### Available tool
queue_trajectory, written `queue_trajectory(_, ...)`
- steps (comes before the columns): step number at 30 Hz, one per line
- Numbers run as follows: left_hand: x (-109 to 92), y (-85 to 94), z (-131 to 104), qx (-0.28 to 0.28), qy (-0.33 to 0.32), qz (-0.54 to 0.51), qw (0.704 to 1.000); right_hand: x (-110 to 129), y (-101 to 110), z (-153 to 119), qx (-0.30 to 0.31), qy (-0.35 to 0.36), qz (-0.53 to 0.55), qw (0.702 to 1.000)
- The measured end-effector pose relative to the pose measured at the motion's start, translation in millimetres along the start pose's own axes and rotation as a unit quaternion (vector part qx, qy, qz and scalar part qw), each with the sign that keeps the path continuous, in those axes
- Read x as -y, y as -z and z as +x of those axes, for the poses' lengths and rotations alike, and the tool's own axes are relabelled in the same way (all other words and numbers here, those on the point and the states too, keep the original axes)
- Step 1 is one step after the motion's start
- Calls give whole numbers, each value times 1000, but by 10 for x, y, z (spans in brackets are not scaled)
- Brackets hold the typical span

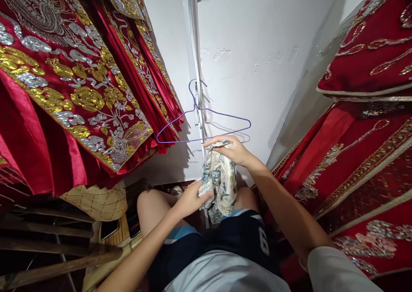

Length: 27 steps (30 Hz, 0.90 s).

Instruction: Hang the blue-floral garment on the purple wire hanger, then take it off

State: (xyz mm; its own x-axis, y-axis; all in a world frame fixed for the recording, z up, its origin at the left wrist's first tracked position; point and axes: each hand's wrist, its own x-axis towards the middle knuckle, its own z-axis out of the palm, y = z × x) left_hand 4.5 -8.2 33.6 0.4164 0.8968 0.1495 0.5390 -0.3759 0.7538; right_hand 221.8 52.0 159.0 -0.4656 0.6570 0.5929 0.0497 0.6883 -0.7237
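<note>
A bunched white cloth with a blue-green floral print (222,178) hangs between my hands, above my lap. Its folds hide whether it is a garment. My left hand (193,196) grips its lower left side, thumb in front. At the top, my right hand (236,150) pinches the edge between thumb and outstretched fingers. Just beyond my right fingertips, a bare purple wire hanger (203,110) hangs by its hook on a metal upright rail (194,30).
Red embroidered robes with gold and silver sequins (92,94) hang at the left. More red beaded garments (363,141) hang close on the right. Lower left are a wooden chair back (58,229) and a phone (110,229) on a wooden surface. A white wall (254,21) stands ahead.
</note>
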Motion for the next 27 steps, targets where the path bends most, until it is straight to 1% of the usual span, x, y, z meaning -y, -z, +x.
queue_trajectory(2,51,153,42,23,52,130,990,-73,98,7,-45,-12,-23,999)
queue_trajectory(4,105,402,88,12,102,266,958,-170,129,54,-104,-12,-27,994)
queue_trajectory(6,139,701,147,-13,139,353,925,-279,75,143,-145,-1,-19,989)
queue_trajectory(7,144,853,179,-23,151,376,914,-340,25,198,-153,2,-16,988)
queue_trajectory(9,131,1132,236,-41,165,407,898,-480,-85,308,-144,-9,-22,989)
queue_trajectory(11,98,1349,275,-54,168,419,891,-639,-160,384,-118,-45,-57,990)
queue_trajectory(12,78,1428,285,-57,164,414,893,-715,-174,399,-109,-66,-83,988)
queue_trajectory(14,40,1525,291,-63,148,395,904,-830,-152,377,-106,-97,-137,980)
queue_trajectory(16,11,1559,289,-69,128,377,915,-859,-86,305,-117,-107,-167,973)
queue_trajectory(18,-7,1561,295,-72,122,371,918,-801,-11,223,-127,-110,-175,970)
queue_trajectory(20,-23,1563,313,-78,130,374,915,-696,45,169,-121,-115,-182,969)
queue_trajectory(23,-86,1589,362,-119,110,390,906,-564,75,153,-106,-118,-194,968)
queue_trajectory(27,-306,1624,463,-202,33,372,906,-517,18,147,-98,-126,-180,971)
